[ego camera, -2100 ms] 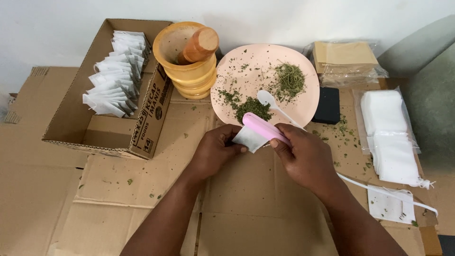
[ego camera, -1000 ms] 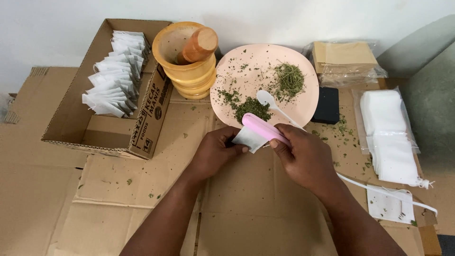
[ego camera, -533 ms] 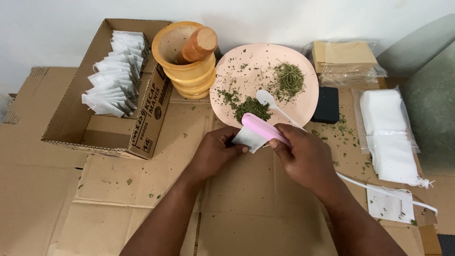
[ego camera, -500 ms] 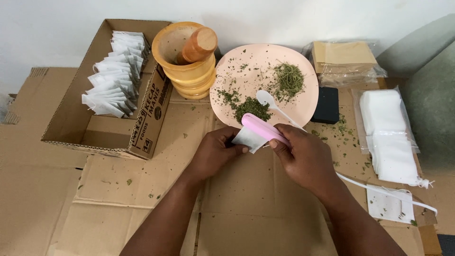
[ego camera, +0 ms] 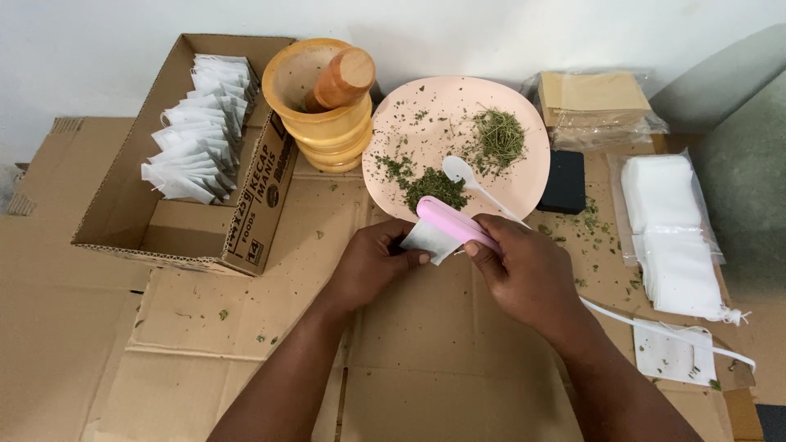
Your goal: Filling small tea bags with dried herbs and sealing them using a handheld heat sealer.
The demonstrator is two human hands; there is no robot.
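Observation:
My left hand pinches a small white sachet by its lower left corner. My right hand grips a pink handheld sealer that lies clamped across the sachet's upper edge; a white cord trails from it to the right. Both hands hover over flattened cardboard, just in front of a pale pink plate. On the plate lie two heaps of green dried herbs and a white plastic spoon.
An open cardboard box at left holds several filled white sachets. A wooden mortar with pestle stands behind. At right are a black block, bagged brown sheets and a stack of empty white sachets.

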